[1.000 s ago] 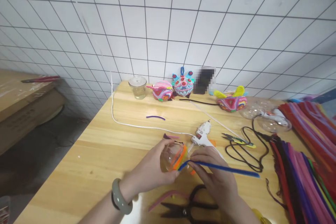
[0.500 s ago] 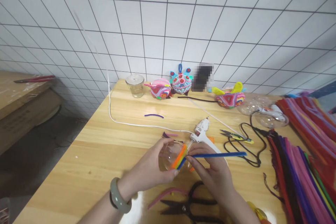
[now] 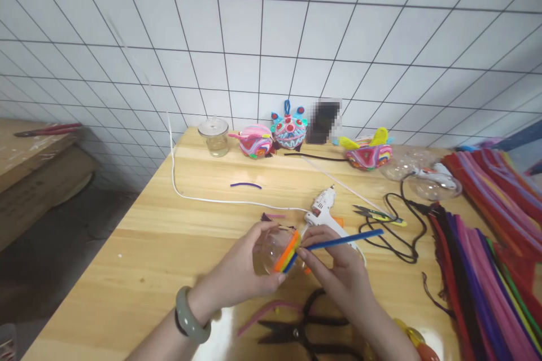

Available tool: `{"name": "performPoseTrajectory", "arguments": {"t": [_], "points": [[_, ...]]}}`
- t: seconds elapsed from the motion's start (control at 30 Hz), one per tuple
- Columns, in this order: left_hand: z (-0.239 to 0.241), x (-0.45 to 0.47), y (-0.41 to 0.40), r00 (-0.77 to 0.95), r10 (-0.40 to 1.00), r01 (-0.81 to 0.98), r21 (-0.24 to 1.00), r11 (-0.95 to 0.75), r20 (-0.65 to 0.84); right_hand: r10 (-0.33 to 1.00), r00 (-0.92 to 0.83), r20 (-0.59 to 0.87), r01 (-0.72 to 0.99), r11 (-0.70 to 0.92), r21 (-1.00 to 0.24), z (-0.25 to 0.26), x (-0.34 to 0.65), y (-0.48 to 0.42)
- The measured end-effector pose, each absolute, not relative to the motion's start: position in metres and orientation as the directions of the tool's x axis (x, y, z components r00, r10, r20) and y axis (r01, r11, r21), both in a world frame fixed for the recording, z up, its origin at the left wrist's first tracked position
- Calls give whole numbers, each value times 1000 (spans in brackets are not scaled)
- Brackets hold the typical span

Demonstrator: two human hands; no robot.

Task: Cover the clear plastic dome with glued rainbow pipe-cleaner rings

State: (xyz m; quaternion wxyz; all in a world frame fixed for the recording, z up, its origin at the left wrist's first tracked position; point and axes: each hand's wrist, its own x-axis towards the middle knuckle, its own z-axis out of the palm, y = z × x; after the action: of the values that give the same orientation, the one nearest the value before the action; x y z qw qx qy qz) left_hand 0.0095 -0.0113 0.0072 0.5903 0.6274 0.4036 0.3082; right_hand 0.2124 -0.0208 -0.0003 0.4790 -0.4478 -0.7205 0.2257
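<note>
At six o'clock, the left hand (image 3: 243,265) cups a clear plastic ball (image 3: 272,247); the right hand (image 3: 344,268) pinches a fuzzy blue strip (image 3: 347,240), best laid snug against the fuzzy yellow band (image 3: 288,256)

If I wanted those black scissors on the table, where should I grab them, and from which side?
Probably by the looped handles, reaching in from the right: the black scissors lie flat, with the blades pointing left and the loops at the opposite end.
</note>
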Motion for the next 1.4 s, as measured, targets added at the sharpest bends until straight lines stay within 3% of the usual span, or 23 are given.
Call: {"name": "performPoseTrajectory", "arguments": {"t": [0.33,0.53,0.83,1.13,1.4], "points": [[5,11,-9,517,851,79,995,58,-91,978,-24,207,204,207,-957,-6,209,-22],[0,9,-7,528,845,32,997,76,-81,996,-65,64,102,70,-992,-8,207,-20],[-4,7,-6,524,843,46,993,112,-120,1000,-12,-23,109,-22,-994,-6,206,-21],[-5,9,-9,585,803,-95,974,207,-114,998,27,-65,122,-68,-990,-4,206,-20],[-14,6,-10,611,791,-202,958,204,-40,998,-19,-61,-33,-62,-998,-8,198,-25]]}}
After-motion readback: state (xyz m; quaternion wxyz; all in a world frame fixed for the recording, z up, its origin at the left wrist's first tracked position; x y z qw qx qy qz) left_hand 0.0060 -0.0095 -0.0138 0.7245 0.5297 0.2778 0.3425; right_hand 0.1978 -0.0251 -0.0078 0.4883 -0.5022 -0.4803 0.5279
